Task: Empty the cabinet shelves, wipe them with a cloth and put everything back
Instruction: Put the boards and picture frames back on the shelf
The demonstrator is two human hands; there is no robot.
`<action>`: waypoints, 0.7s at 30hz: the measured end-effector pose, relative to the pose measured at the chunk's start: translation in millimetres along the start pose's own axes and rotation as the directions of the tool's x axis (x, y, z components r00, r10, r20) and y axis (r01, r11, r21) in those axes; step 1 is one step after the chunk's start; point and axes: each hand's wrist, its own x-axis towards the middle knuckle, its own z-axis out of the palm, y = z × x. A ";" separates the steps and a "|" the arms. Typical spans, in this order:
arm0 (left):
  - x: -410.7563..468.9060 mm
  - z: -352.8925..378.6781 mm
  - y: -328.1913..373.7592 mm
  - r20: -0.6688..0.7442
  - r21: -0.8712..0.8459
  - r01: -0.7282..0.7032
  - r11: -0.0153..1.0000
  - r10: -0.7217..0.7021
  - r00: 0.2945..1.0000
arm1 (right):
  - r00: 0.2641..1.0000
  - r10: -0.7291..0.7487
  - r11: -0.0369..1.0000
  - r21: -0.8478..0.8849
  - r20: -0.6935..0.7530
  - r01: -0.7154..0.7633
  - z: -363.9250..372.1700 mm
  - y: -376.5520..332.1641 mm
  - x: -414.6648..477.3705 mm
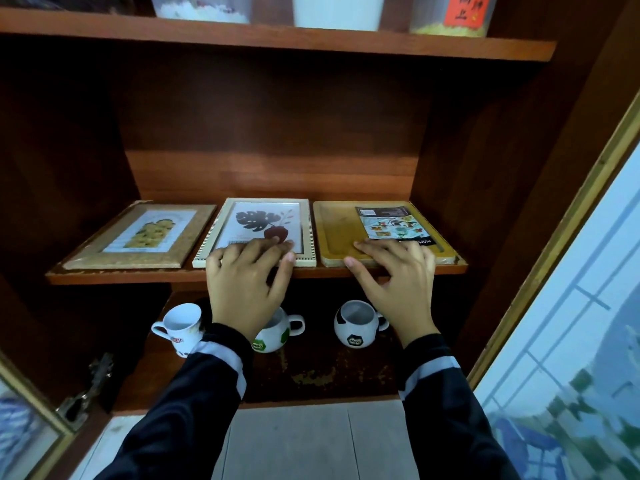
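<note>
On the middle shelf (117,277) lie three flat items side by side: a brown picture frame (138,235) at the left, a cream frame with a leaf print (258,223) in the middle, and a wrapped wooden board with a paper label (346,230) at the right. My left hand (247,282) rests with its fingers on the cream frame's near edge. My right hand (398,275) lies with spread fingers on the board's near edge. On the shelf below stand three mugs: a white one (180,325), a green-patched one (277,336) partly behind my left wrist, and a black-patched one (355,323).
The top shelf (277,38) carries plastic jars and a white container. Glass cabinet doors stand open at the far left (31,427) and right (571,306), with a metal latch (86,393) at the lower left. The lower shelf surface is worn and flaking.
</note>
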 end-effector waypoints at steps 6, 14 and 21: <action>-0.2 0.0 1.0 0.020 -0.002 0.009 1.000 -0.009 1.000 | 1.000 -0.011 1.000 -0.009 0.016 0.011 -2.2 2.2 2.4; 0.9 -1.9 1.2 0.056 -0.020 0.040 0.999 -0.039 0.998 | 0.999 0.016 1.000 -0.003 0.044 -0.016 -5.4 0.9 3.6; 3.4 -10.5 2.5 0.195 -0.051 0.055 0.997 -0.044 0.980 | 0.996 0.064 0.997 -0.040 0.056 -0.062 -5.7 -7.7 3.3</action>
